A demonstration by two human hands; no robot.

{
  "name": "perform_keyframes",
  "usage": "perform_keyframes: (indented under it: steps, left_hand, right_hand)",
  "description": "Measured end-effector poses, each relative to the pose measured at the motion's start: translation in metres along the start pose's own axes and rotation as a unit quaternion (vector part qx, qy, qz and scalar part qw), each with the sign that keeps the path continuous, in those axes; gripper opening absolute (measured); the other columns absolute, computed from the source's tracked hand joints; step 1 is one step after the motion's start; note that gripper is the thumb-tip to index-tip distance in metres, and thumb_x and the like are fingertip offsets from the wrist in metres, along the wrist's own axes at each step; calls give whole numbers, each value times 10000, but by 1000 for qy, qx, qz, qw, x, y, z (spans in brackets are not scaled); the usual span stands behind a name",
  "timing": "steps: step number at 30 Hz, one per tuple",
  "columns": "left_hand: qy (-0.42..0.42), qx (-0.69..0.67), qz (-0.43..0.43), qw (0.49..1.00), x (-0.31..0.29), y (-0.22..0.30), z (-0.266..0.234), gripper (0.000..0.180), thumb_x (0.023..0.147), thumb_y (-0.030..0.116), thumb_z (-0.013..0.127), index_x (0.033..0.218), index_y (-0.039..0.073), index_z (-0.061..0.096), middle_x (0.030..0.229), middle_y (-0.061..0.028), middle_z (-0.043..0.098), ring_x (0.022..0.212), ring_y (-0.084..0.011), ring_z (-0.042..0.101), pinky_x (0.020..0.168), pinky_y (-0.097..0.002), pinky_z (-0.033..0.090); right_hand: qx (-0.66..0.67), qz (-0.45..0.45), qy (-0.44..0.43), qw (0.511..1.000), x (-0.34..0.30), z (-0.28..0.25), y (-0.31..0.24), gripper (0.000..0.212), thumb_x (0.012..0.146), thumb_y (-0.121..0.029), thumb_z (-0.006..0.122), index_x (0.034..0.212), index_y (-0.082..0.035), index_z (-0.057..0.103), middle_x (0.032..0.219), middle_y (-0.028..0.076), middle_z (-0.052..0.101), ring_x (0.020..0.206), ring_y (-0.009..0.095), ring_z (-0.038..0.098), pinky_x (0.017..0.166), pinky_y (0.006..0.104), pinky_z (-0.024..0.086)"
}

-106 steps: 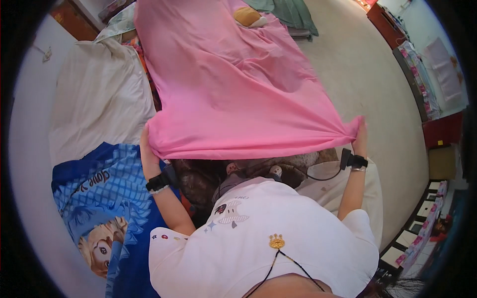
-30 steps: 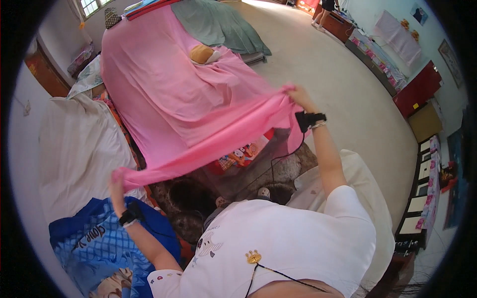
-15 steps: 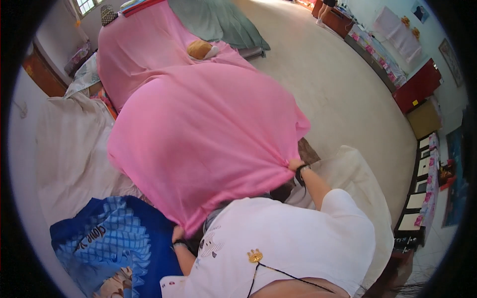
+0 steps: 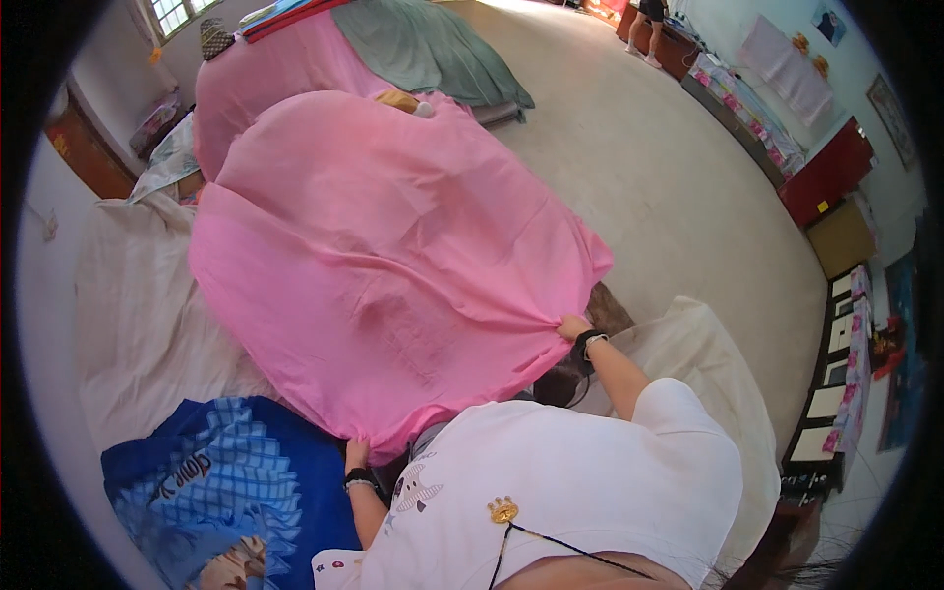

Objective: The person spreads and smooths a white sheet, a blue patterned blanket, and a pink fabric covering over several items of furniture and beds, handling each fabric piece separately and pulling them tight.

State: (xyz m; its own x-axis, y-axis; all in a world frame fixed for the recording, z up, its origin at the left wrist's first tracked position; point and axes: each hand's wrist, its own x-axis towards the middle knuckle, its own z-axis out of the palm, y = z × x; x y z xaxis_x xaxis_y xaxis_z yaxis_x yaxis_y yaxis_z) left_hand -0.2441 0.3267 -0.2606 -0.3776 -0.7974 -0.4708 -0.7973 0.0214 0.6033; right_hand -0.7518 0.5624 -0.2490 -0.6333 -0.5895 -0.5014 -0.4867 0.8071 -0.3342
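Note:
A large pink cloth sheet [image 4: 393,226] spreads out in front of me, billowed up and rumpled with creases through its middle. My left hand [image 4: 357,453] is closed on its near left corner, beside a blue printed cloth. My right hand [image 4: 573,327] grips the near right edge, where folds gather toward the fingers. Dark bands circle both wrists. The sheet's far part overlaps more pink fabric and partly hides a small tan and white item [image 4: 401,101]. What lies beneath the sheet is mostly hidden; a brown patch [image 4: 610,310] shows past its right edge.
A blue printed cloth [image 4: 211,492] lies at my lower left, with a cream cloth [image 4: 147,305] beyond it. Another cream cloth [image 4: 688,364] is to my right. Far off are a grey-green cover [image 4: 433,54], folded red cloths [image 4: 295,18] and a standing person's legs [image 4: 646,34].
The sheet has billowed farther away and to the left, covering more of the tan and white item, and its middle has sunk into creases. Both hands keep hold, shifted slightly.

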Motion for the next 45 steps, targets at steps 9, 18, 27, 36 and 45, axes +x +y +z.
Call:
perform_keyframes:
  steps: [9, 18, 27, 36, 45]
  left_hand:
    - [-16, -124, -85, 989, 4, -43, 53, 287, 659, 187, 449, 838, -27, 515, 780, -195, 531, 761, -279, 509, 656, -316, 378]
    - [175, 98, 137, 970, 5, 27, 6, 169, 663, 124, 428, 583, -20, 464, 587, -200, 476, 518, -324, 451, 468, -374, 352]
    - [490, -459, 81, 737, -120, 165, -165, 336, 730, 262, 470, 939, -1, 469, 690, -36, 528, 669, -146, 501, 609, -280, 391]
    - [115, 33, -72, 990, -76, 18, 17, 292, 671, 277, 453, 709, -1, 532, 719, -205, 515, 641, -299, 517, 573, -368, 391]
    - [203, 84, -122, 968, -101, 58, -59, 259, 672, 249, 454, 684, -6, 495, 695, -207, 488, 675, -350, 474, 544, -365, 366]
  right_hand:
    - [-26, -7, -3, 1000, 26, -14, 42, 326, 622, -166, 452, 889, 19, 483, 828, 206, 510, 794, 284, 501, 684, 340, 390]
    - [117, -74, 35, 990, 42, -119, -20, 314, 696, -277, 432, 747, 24, 504, 650, 133, 518, 603, 206, 482, 529, 331, 397]
    - [270, -285, 206, 896, -94, -265, -141, 262, 669, -186, 517, 849, 5, 509, 670, 38, 521, 589, 103, 466, 527, 240, 371]
    - [-56, -204, -79, 974, 8, -36, 71, 253, 683, -186, 455, 862, -12, 497, 741, 106, 541, 677, 191, 502, 607, 297, 389]
    - [120, -32, -50, 991, 26, -21, 93, 316, 624, -162, 471, 875, 28, 496, 801, 191, 529, 769, 288, 508, 673, 318, 386]
